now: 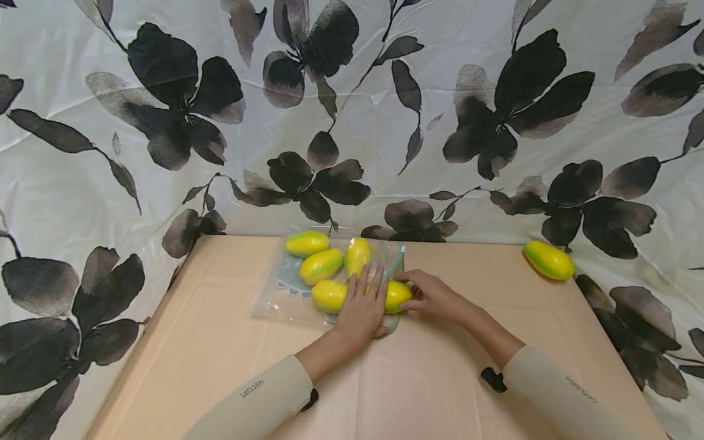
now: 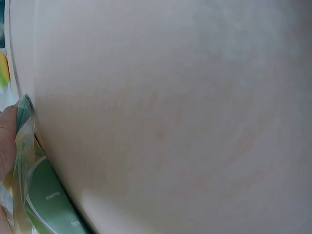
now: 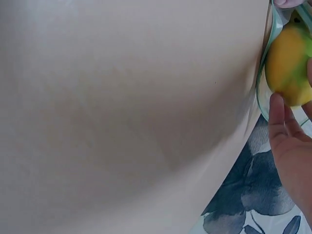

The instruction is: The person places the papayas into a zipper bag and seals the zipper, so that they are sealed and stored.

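Observation:
A clear zip bag (image 1: 266, 307) with a green-edged mouth lies on the cardboard, several yellow-green mangoes (image 1: 321, 266) inside it. My left hand (image 1: 360, 308) rests over the bag near its mouth, fingers straight and spread across the plastic and part of a mango (image 1: 329, 297). In the left wrist view, the thumb (image 2: 7, 141) touches the bag's green edge (image 2: 24, 114). From the right, my right hand (image 1: 437, 297) grips the end of another mango (image 1: 397, 296) at the mouth. In the right wrist view, the green rim curves around this mango (image 3: 287, 66).
One loose mango (image 1: 549, 260) lies at the far right corner of the cardboard sheet (image 1: 440, 379). Behind and beside the board hangs a white cloth (image 1: 385, 140) with dark flowers. Printed lettering shows on a green part of the bag (image 2: 53, 195).

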